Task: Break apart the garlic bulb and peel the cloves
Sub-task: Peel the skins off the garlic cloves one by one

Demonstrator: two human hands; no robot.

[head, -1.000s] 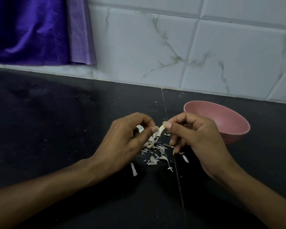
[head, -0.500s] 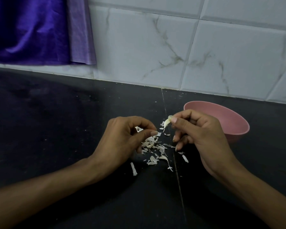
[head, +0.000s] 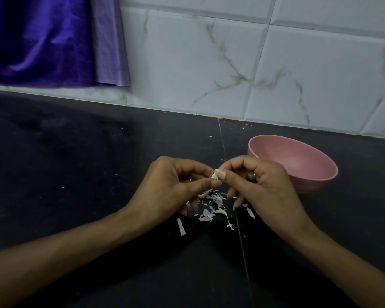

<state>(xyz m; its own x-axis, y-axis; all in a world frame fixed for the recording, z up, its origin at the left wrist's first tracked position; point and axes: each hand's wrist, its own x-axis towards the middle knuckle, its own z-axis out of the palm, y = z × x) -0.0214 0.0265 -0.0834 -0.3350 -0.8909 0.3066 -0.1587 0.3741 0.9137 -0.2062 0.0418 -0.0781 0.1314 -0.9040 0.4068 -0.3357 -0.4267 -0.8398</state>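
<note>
Between both hands: clove [head: 214, 175], pinched from either side by left hand [head: 176, 185] and right hand [head: 260, 185], fingertips nearly touching. Below the hands: peels [head: 211, 207] scattered on counter [head: 76, 174]. Beyond the right hand: bowl [head: 309, 174]. Risks: slipping from so small a pinch, dropping among peels, bruising from hard nail pressure.

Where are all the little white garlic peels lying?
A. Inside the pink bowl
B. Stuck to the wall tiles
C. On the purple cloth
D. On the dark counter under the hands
D: the garlic peels are scattered on the dark counter just below the left hand and right hand, while the part of the pink bowl that shows holds none.
</note>
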